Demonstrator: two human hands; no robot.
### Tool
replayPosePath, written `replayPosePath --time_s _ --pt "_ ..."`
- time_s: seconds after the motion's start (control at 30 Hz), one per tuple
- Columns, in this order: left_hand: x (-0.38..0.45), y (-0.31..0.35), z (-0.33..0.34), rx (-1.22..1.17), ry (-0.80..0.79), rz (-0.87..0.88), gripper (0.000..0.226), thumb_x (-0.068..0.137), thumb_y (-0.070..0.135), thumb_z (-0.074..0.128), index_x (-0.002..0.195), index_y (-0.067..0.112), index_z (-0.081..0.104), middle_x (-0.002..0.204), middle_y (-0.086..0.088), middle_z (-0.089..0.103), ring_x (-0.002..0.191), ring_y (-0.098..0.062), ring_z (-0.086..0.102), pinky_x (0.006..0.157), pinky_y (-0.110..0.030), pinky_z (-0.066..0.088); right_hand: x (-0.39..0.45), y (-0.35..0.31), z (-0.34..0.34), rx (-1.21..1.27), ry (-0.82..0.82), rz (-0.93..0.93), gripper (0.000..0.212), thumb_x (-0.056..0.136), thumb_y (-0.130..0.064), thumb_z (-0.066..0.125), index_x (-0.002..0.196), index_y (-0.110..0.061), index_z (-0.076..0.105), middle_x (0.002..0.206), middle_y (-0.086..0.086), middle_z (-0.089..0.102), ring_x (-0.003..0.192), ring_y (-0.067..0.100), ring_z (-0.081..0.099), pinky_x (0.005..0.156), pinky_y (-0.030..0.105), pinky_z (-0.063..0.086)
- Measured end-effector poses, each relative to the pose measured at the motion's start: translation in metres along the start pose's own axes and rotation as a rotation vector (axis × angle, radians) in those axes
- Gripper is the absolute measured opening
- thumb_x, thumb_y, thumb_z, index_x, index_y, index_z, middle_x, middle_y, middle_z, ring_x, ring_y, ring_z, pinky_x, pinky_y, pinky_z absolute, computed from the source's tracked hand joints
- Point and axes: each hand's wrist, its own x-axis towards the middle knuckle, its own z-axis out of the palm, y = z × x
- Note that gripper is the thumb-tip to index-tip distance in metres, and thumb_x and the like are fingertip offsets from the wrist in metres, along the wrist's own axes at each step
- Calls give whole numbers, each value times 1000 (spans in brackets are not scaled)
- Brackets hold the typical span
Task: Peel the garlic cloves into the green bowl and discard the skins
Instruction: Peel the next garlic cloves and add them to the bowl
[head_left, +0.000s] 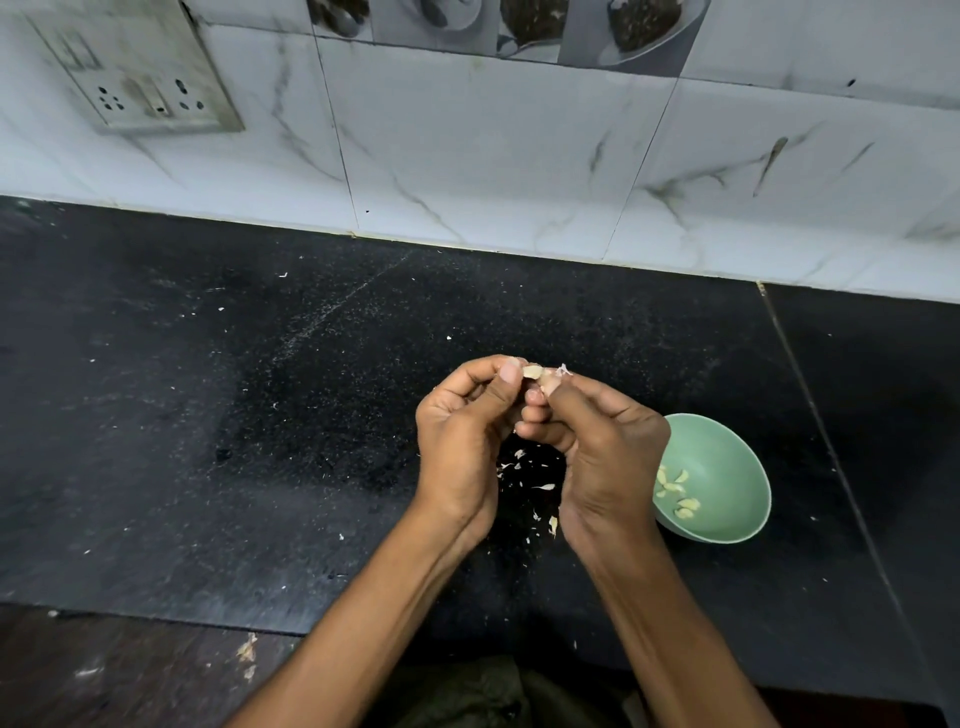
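A black stone counter (260, 415) runs along a tiled wall, speckled all over with pale crumbs. A green bowl (727, 467) stands on it toward the right, holding several peeled garlic cloves (680, 493). Just left of the bowl, a scatter of papery garlic skins (530, 478) lies on the dark surface. A seam crosses the counter to the right of the bowl.

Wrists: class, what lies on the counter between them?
Head view: scattered garlic skins lie on the black counter, between the left hand and right hand.
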Motion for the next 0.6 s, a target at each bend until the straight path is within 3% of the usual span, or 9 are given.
replayPosePath --time_s 0.13,0.23,0.33,0.47,0.6 --pt "1 7 -4 156 7 17 24 84 10 70 98 -10 69 99 -19 73 85 -22 71 73 -28 57 4 5 -7 -178 22 -175 16 88 10 71 83 -4 78 66 10 75 52 17 68 51 27 58" --pt "3 6 -9 353 21 135 7 84 3 75 88 -3 75 98 -18 72 89 -24 70 77 -34 57 7 8 -9 -289 26 -270 21 88 6 74 83 -14 78 68 5 76 53 18 71 54 32 61" --pt "2 8 -11 473 -20 192 5 85 5 76 89 3 78 98 -13 73 93 -27 72 74 -35 57 9 11 -11 -331 42 -308 20 88 4 76 84 -15 78 69 3 77 54 18 73 54 34 62" --pt "-1 12 -4 474 -64 126 10 88 5 73 97 2 77 94 -13 77 83 -27 75 63 -28 57 9 13 -11 -359 24 -351 9 86 2 78 90 -6 80 71 6 77 56 24 74 52 33 60" --pt "1 8 -3 406 -20 120 10 89 2 72 96 -4 76 86 -15 77 71 -23 71 56 -25 54 7 11 -9 -345 -17 -363 24 88 6 74 84 -17 78 66 6 75 52 24 72 50 32 60"
